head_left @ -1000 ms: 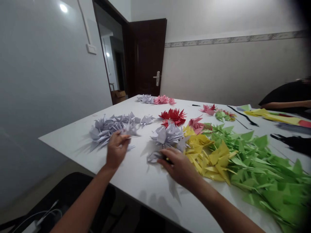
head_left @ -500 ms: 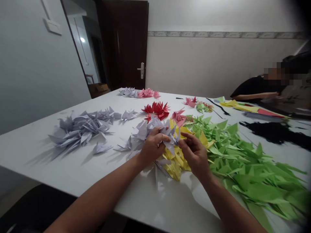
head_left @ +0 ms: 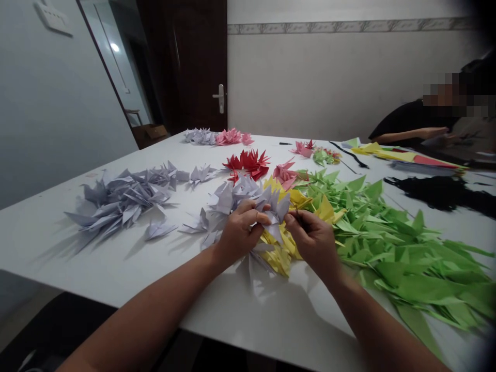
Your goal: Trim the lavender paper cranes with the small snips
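Pinching white piece (head_left: 276, 218) in left hand (head_left: 241, 227), over yellow pile (head_left: 282, 256), with right hand (head_left: 313, 235) curled at its edge, grip unclear; apparently at fine adjustment, calling next for steady left hold, light right fingertips.

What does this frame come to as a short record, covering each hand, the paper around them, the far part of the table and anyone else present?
Left hand: holds a pale lilac folded paper piece
Right hand: at the piece's right edge; grip unclear
Close by: yellow pieces, green heap to their right
Left side: lilac heap
Far end: pink cluster
Surface: white table
Other person: black sleeve, far right
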